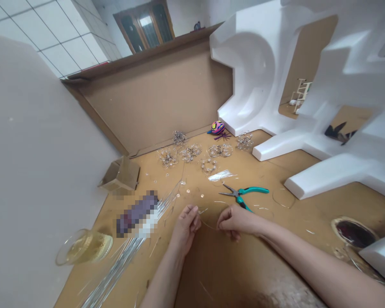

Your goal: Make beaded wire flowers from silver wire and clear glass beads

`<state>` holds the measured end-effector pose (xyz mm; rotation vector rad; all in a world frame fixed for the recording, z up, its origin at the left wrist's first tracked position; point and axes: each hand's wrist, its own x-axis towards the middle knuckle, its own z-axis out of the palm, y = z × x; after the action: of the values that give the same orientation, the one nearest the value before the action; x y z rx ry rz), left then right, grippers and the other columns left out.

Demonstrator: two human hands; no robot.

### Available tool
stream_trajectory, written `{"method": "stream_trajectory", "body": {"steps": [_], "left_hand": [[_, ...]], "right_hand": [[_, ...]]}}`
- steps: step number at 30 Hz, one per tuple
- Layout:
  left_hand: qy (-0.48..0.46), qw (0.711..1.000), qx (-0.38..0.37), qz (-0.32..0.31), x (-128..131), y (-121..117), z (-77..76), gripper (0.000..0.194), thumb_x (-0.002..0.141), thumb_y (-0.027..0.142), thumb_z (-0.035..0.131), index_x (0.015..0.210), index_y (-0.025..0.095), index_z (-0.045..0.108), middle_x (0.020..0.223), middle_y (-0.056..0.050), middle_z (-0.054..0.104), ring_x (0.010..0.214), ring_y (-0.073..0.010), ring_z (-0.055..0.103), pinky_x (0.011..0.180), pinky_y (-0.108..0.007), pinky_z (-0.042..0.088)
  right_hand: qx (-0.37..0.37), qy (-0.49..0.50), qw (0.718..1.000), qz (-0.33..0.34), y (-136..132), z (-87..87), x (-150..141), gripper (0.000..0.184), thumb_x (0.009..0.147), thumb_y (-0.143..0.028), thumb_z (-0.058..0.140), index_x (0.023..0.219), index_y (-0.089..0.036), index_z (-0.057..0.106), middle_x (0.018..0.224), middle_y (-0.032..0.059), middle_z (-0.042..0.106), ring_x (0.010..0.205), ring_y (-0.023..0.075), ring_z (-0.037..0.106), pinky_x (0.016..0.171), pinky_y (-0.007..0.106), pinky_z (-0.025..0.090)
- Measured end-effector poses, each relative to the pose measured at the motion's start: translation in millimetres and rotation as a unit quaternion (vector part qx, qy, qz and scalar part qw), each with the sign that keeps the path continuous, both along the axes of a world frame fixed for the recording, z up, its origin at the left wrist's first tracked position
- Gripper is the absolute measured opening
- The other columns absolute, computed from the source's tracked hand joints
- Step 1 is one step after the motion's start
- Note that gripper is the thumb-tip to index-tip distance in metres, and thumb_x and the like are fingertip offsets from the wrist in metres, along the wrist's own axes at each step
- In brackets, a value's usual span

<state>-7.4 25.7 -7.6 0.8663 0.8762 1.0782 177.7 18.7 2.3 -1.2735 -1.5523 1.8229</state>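
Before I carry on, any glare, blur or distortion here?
Head view, left: pixelation masks a purplish oblong object; head view, centre: the thin curved wire between left hand and right hand looks faint; head view, right: white moulded foam seems stretched; head view, bottom: pale patches, possibly glare, on brown tabletop.

My tan work surface [269, 171] carries green-handled pliers [235, 193], and just beyond them I have a small bundle of short wires [220, 175]. Farther beyond the pliers sit my wire ornaments [191, 152] and a multicoloured ball [217, 127]. Left of the pliers lie long silvery wires [115, 261], a cardboard box [122, 174] and a glass of yellow liquid [86, 247]; to their right, a dark-filled cup [354, 233].
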Motion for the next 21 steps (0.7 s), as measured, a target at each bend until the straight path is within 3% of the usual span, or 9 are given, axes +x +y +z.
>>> {"method": "stream_trajectory", "body": {"steps": [8, 14, 18, 21], "left_hand": [[0.077, 0.997, 0.02, -0.005, 1.4, -1.6, -5.9, 0.018, 0.075, 0.029, 0.062, 0.072, 0.016, 0.049, 0.05, 0.007, 0.045, 0.041, -0.0033, 0.03, 0.044, -0.019, 0.021], [0.154, 0.986, 0.053, -0.026, 9.4, -9.5, 0.1, 0.02, 0.071, 0.033, 0.064, 0.07, 0.016, 0.056, 0.057, 0.004, 0.053, 0.046, -0.005, 0.039, 0.048, -0.019, 0.029], [0.163, 0.984, 0.072, 0.014, 12.2, -12.2, 4.0, 0.02, 0.068, 0.035, 0.066, 0.07, 0.017, 0.058, 0.055, 0.004, 0.055, 0.051, -0.0081, 0.046, 0.054, -0.02, 0.036], [0.148, 0.985, 0.07, 0.048, 11.1, -11.1, 2.1, 0.02, 0.07, 0.036, 0.065, 0.071, 0.017, 0.059, 0.056, 0.003, 0.058, 0.055, -0.0102, 0.052, 0.059, -0.022, 0.04]], "right_hand": [[-0.009, 0.07, 0.996, -0.054, 1.0, 4.5, -4.1, 0.014, 0.065, -0.024, 0.057, 0.072, -0.013, 0.063, 0.048, -0.0038, 0.057, 0.034, 0.0064, 0.048, 0.038, 0.018, 0.036], [-0.042, 0.218, 0.972, -0.076, 4.0, -2.3, -5.2, 0.035, 0.074, -0.048, 0.055, 0.087, -0.015, 0.056, 0.06, 0.0001, 0.062, 0.041, 0.0091, 0.054, 0.043, 0.02, 0.041], [-0.085, 0.277, 0.955, -0.067, 4.7, -4.0, -3.5, 0.043, 0.078, -0.054, 0.048, 0.097, -0.015, 0.053, 0.072, 0.0054, 0.066, 0.05, 0.014, 0.061, 0.052, 0.028, 0.047], [-0.082, 0.269, 0.957, -0.068, 5.6, -3.5, -2.2, 0.04, 0.073, -0.047, 0.058, 0.094, -0.014, 0.056, 0.079, 0.0078, 0.067, 0.057, 0.0158, 0.064, 0.056, 0.029, 0.047]]}}
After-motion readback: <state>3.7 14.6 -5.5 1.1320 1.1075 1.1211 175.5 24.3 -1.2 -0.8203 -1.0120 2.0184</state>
